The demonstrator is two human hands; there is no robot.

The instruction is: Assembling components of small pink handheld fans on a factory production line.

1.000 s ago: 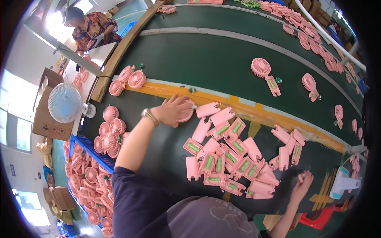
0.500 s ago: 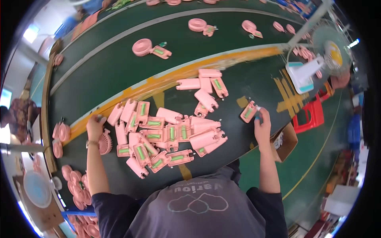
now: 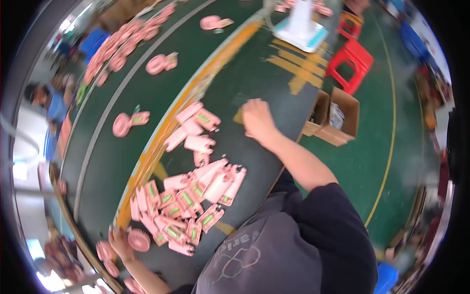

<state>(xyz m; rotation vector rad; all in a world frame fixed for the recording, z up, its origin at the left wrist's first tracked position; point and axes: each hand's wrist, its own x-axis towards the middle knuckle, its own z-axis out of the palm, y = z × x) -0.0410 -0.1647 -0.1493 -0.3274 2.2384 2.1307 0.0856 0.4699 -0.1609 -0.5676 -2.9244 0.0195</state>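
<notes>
My left hand (image 3: 120, 243) is at the lower left, by the taped edge of the dark table. Its fingers look bent but are too small and blurred to read. Just right of it lies a round pink ribbed fan head (image 3: 139, 240). My right hand (image 3: 258, 117) rests low over the table beyond the pile, its fingers curled inward. Whatever it holds, if anything, is hidden beneath it. Between my hands spreads a pile of pink handle shells (image 3: 219, 186), several with green strips inside. A smaller group of shells (image 3: 199, 143) lies farther up.
Beyond the taped divider (image 3: 188, 100), pink fan heads with handles (image 3: 122, 125) lie on a green belt. A white fan base (image 3: 301, 34) stands at the far end. Cardboard boxes (image 3: 345, 117) and a red stool (image 3: 350, 63) are on the floor at right.
The view has swung to the right, so the table now runs diagonally. The open handle shell beside my right hand is no longer visible. The right fingers are now curled over the table.
</notes>
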